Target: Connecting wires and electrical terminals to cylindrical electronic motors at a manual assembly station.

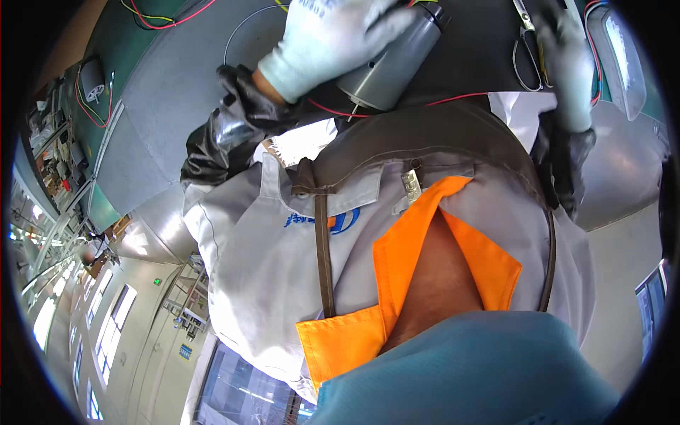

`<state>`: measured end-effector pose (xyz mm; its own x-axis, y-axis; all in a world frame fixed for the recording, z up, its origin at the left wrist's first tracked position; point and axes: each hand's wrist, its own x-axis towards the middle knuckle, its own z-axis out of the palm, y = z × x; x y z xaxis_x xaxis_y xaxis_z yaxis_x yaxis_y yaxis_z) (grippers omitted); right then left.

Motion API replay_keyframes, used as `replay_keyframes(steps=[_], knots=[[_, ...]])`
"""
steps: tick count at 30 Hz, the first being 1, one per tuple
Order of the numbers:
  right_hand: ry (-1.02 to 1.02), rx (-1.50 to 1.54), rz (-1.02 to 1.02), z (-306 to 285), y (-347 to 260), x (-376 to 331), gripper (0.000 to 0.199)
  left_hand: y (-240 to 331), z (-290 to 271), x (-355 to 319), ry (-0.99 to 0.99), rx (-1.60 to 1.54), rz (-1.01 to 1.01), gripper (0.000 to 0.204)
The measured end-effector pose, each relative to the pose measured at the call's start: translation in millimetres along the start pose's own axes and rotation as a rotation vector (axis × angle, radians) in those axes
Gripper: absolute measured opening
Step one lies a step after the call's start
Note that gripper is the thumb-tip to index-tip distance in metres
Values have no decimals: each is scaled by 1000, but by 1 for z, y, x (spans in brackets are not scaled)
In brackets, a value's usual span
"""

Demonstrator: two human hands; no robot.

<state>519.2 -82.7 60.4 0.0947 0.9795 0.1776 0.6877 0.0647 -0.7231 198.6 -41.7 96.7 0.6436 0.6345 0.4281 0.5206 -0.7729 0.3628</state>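
My left hand (329, 46), in a white glove, lies against a grey cylindrical motor (393, 67) on the dark work surface. Its visible fingers are stretched out and the thumb stands apart; the upper frame edge cuts off part of the hand. The motor is tilted, its thin shaft pointing toward my apron. Red and yellow wires (423, 2) show at its far end. On the right, my right hand (569, 67), also gloved, is smeared by motion, so its fingers are unclear. Close beside it lie scissors (526, 60) with dark handle loops.
A red wire (457, 99) runs along the near edge of the work surface (159, 117). Another small motor (92, 79) with wires lies at far left, below loose coloured wires (166, 25). A translucent plastic tray (623, 67) stands at right, beside red and blue wires.
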Motion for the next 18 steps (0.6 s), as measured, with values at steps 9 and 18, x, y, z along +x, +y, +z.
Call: replay_keyframes(steps=[9,18], knots=[[-223,-710,116,-8,48,-107,72,-74,28,30,-378,-1004,-503,36],[-558,676,486,-28,2,-12,62,-103,45,15,-35,-1467,-175,43]])
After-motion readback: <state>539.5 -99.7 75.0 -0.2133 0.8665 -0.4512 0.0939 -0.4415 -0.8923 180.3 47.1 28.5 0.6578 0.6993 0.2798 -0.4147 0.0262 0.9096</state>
